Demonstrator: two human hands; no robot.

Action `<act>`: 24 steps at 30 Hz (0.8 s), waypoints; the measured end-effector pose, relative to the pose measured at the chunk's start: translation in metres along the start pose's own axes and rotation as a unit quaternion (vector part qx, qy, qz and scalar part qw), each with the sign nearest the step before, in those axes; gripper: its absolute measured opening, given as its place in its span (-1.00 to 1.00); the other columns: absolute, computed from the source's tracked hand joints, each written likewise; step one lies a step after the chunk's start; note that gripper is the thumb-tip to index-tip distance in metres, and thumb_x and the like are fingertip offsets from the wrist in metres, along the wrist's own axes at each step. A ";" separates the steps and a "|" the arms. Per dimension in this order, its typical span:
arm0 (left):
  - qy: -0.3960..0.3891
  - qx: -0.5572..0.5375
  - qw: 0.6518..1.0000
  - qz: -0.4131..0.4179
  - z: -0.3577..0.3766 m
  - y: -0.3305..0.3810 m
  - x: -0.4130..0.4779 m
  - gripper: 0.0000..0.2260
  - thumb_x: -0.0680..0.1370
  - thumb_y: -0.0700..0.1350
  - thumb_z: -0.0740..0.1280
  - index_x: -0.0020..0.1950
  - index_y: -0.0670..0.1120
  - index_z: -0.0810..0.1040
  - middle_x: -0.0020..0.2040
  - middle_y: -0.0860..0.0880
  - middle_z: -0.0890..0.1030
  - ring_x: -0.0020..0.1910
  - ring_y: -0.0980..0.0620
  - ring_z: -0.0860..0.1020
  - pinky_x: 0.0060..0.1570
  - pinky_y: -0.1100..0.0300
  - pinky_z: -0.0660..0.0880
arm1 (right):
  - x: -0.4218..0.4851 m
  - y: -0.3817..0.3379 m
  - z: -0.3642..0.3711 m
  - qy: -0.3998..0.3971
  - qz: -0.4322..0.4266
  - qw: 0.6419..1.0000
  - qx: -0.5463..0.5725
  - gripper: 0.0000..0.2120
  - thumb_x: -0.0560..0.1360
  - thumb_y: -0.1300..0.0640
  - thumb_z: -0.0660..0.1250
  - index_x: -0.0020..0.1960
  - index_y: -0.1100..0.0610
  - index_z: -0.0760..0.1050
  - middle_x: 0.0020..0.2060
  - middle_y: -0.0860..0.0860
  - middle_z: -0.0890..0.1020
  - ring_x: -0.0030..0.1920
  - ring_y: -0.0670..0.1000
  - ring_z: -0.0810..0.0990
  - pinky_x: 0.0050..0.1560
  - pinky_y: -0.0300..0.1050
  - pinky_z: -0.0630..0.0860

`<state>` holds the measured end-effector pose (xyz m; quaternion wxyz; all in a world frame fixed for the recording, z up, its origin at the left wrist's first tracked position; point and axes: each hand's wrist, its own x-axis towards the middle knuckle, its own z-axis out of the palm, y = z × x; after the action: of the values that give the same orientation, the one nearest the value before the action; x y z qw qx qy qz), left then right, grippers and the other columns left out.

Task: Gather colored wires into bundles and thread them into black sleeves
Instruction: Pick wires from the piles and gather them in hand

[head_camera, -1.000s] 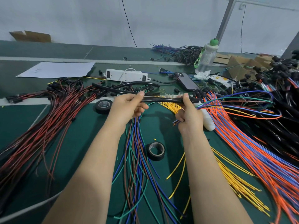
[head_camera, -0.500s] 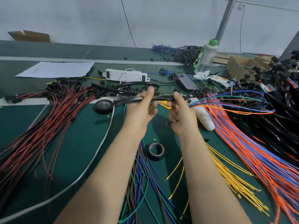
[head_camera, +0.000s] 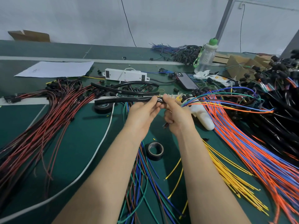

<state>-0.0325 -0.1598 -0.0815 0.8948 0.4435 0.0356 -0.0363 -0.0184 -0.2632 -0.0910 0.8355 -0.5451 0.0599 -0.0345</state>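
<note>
Mid-frame, the left hand [head_camera: 142, 110] pinched the limp black sleeve [head_camera: 123, 100] by its mouth while the right hand [head_camera: 176, 115] pinched the light, floppy colored wires [head_camera: 203, 101] just beside it, sensibly close to their tips.

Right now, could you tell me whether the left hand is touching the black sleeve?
Touching. The head view shows the left hand pinching the black sleeve near its right end.
</note>
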 end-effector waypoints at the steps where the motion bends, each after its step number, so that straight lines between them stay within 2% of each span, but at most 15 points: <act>1: 0.004 0.008 1.000 -0.008 0.000 0.000 0.000 -0.92 0.58 -0.24 0.27 -0.06 -0.22 0.52 -0.20 -0.08 0.58 -0.22 0.10 0.55 -0.13 0.35 0.57 | 0.000 0.000 -0.001 -0.009 0.006 1.000 -0.002 -0.83 0.54 0.17 0.33 -0.21 0.14 0.44 -0.56 -0.06 0.51 -0.68 -0.17 0.16 -0.67 -0.35 0.08; 5: 0.037 -0.004 0.999 -0.035 -0.004 0.004 0.001 -0.87 0.58 -0.28 0.25 -0.16 -0.21 0.50 -0.37 -0.03 0.63 -0.23 0.08 0.58 -0.14 0.26 0.58 | -0.001 -0.001 -0.003 -0.024 0.016 1.000 -0.009 -0.82 0.53 0.19 0.34 -0.23 0.15 0.44 -0.53 -0.05 0.50 -0.67 -0.16 0.16 -0.67 -0.34 0.09; 10: 0.042 -0.026 0.998 -0.048 -0.004 0.004 0.000 -0.89 0.56 -0.22 0.32 -0.16 -0.21 0.54 -0.33 -0.06 0.61 -0.27 0.08 0.58 -0.22 0.29 0.60 | -0.004 -0.003 -0.003 -0.040 0.013 0.999 -0.031 -0.84 0.54 0.23 0.32 -0.21 0.15 0.42 -0.40 0.03 0.48 -0.65 -0.16 0.16 -0.64 -0.35 0.09; 14: 0.044 -0.027 0.998 -0.045 -0.006 0.004 0.002 -0.91 0.55 -0.26 0.32 -0.14 -0.23 0.54 -0.26 -0.07 0.60 -0.24 0.08 0.58 -0.24 0.32 0.59 | -0.005 -0.005 -0.004 -0.046 0.013 0.998 -0.032 -0.88 0.53 0.17 0.34 -0.16 0.15 0.45 -0.40 0.00 0.49 -0.65 -0.17 0.16 -0.64 -0.35 0.09; 18: 0.046 -0.023 0.998 -0.045 -0.007 0.003 0.003 -0.93 0.55 -0.28 0.30 -0.12 -0.23 0.52 -0.24 -0.08 0.59 -0.25 0.09 0.57 -0.25 0.32 0.59 | -0.006 -0.004 -0.003 -0.048 0.019 0.998 -0.042 -0.81 0.53 0.20 0.34 -0.24 0.14 0.42 -0.36 0.04 0.52 -0.65 -0.16 0.17 -0.64 -0.35 0.11; 20: 0.037 -0.025 0.998 -0.048 -0.007 0.002 0.004 -0.96 0.55 -0.27 0.31 -0.06 -0.25 0.51 -0.26 -0.06 0.60 -0.29 0.11 0.58 -0.25 0.32 0.59 | -0.006 -0.004 -0.004 -0.051 0.016 0.998 -0.037 -0.79 0.54 0.23 0.33 -0.26 0.14 0.41 -0.36 0.05 0.53 -0.65 -0.16 0.17 -0.63 -0.35 0.12; 24: 0.007 -0.019 0.998 -0.054 -0.005 -0.001 0.004 -0.81 0.54 -0.26 0.33 0.13 -0.22 0.44 -0.34 -0.02 0.61 -0.37 0.19 0.60 -0.30 0.37 0.54 | -0.007 -0.003 -0.004 -0.060 0.012 0.997 -0.047 -0.80 0.54 0.19 0.33 -0.25 0.13 0.42 -0.43 0.01 0.52 -0.64 -0.16 0.18 -0.63 -0.35 0.11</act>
<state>-0.0293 -0.1565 -0.0861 0.8997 0.4237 0.0662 -0.0813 -0.0260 -0.2675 -0.0891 0.8111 -0.5845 0.0174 0.0113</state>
